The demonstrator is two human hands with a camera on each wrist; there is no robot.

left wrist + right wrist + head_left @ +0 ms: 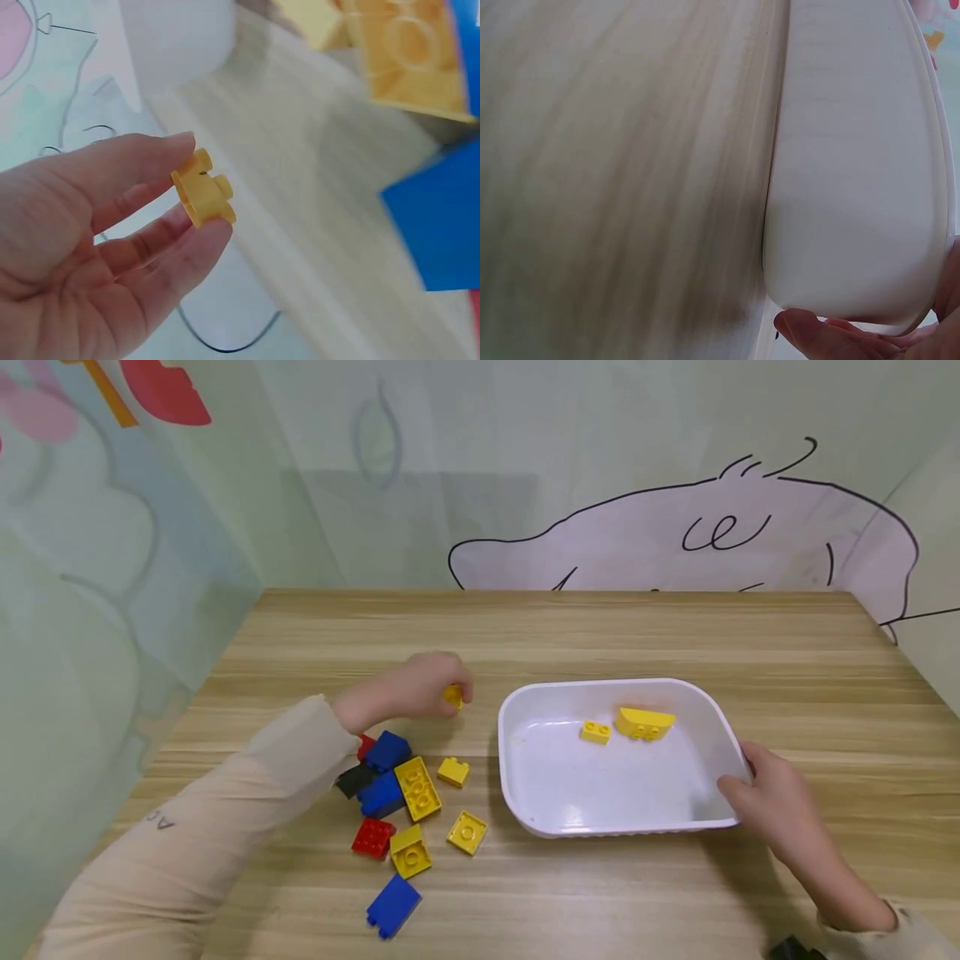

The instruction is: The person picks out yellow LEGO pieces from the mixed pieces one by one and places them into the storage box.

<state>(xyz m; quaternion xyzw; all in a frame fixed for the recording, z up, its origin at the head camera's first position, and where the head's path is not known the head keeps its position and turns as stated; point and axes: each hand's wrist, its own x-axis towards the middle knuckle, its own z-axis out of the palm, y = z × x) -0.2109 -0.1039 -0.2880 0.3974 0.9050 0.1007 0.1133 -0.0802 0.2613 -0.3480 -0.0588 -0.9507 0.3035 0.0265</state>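
Between thumb and fingertips my left hand pinches a small yellow toy brick, held up left of the white tub. Its studs face away from the palm in the left wrist view. My right hand grips the tub's right end, thumb over the rim; in the right wrist view its fingers lie against the outside wall. Inside the tub are a small yellow brick and a yellow curved brick lying on its side.
Left of the tub lies a loose group of bricks: several yellow ones, several blue ones, red ones and a black one. The wooden table meets a wall with drawings behind it. A dark object shows at the bottom right.
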